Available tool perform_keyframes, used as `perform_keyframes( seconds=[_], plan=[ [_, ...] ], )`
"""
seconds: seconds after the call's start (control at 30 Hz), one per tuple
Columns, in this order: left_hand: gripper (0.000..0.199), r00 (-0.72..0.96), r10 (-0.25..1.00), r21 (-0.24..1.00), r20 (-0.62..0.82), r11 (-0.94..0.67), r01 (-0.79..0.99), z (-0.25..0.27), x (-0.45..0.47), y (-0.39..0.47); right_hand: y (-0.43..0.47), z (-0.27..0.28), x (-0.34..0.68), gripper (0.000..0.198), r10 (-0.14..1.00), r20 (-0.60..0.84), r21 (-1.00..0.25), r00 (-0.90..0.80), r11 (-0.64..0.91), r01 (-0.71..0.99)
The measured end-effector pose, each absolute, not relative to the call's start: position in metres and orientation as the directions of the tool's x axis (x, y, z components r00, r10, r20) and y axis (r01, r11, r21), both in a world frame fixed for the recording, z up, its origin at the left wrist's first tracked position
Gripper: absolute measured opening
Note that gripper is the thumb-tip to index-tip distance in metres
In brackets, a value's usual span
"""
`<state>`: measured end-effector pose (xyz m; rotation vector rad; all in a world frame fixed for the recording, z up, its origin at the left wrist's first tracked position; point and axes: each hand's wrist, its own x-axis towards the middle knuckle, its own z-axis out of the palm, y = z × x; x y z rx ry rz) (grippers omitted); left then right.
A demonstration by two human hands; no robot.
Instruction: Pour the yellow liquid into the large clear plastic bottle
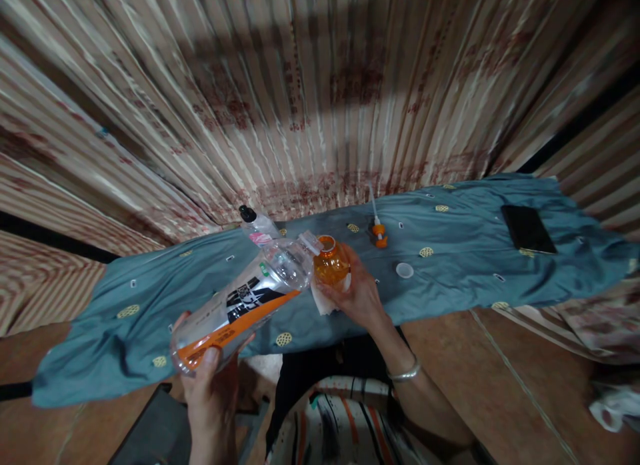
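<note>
My left hand (213,375) is wrapped round the lower end of a large clear bottle (245,305) with a silver, black and orange label. The bottle is tilted, its neck pointing up and right toward a small orange bottle (331,268). Around that orange bottle the fingers of my right hand (357,288) are closed; its mouth is uncapped and faces up. The two mouths are close together, though I cannot tell whether they touch. White tissue (323,302) shows under the orange bottle. An orange pump top (379,233) with a clear tube lies beyond my right hand.
A teal patterned cloth (450,278) covers the narrow table. On it are a clear bottle with a black cap (260,226), a small white cap (405,270) and a black phone-like slab (529,229) at the right. A striped curtain (320,105) hangs right behind the table.
</note>
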<state>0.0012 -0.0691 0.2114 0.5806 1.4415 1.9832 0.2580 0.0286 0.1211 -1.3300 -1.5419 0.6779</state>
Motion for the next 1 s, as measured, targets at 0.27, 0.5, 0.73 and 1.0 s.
perform_keyframes(
  seconds=[0.27, 0.5, 0.73, 1.0],
  plan=[
    [0.106, -0.725, 0.688, 0.95, -0.014, -0.217, -0.225, 0.208, -0.006, -0.069, 0.031, 0.115, 0.252, 0.1, 0.958, 0.279, -0.895, 0.059, 0.237, 0.379],
    [0.105, -0.741, 0.671, 0.965, -0.018, -0.182, -0.188, 0.213, -0.003, -0.069, 0.03, 0.116, 0.246, 0.094, 0.971, 0.224, -0.928, 0.087, 0.186, 0.321],
    [0.11, -0.739, 0.674, 0.969, -0.011, -0.174, -0.173, 0.213, -0.005, -0.067, 0.03, 0.112, 0.244, 0.089, 0.964, 0.246, -0.929, 0.104, 0.204, 0.308],
    [0.107, -0.718, 0.696, 0.969, 0.027, -0.193, -0.151, 0.205, -0.012, -0.064, 0.028, 0.108, 0.245, 0.092, 0.963, 0.24, -0.937, 0.119, 0.198, 0.289]
  ],
)
